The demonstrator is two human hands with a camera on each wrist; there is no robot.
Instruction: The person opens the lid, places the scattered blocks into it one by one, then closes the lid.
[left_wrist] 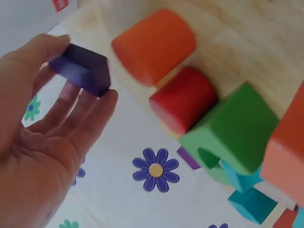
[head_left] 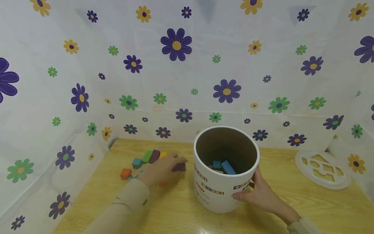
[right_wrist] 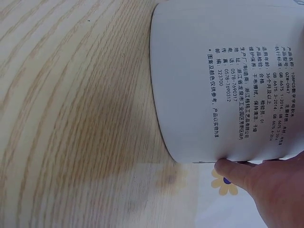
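My left hand [head_left: 163,169] pinches a dark purple block [left_wrist: 80,71] between thumb and fingertips, left of a white round bucket [head_left: 216,195]. The bucket stands upright and lidless, and my right hand [head_left: 263,195] grips its right side near the base, the thumb in front. Down in the bucket lie a blue block [head_left: 228,167], a teal block [head_left: 216,164] and some partly hidden pieces. The left wrist view has an orange cylinder [left_wrist: 154,46], a red cylinder [left_wrist: 184,99] and a green block with a hollow [left_wrist: 237,126] close to the left hand.
More blocks lie on the wooden table left of the bucket, among them an orange cube [head_left: 126,174], a teal cube [head_left: 137,162] and a green block [head_left: 147,156]. A white lid [head_left: 339,182] with shaped holes lies at the right. Flowered sheeting [head_left: 163,74] walls the table's back and sides.
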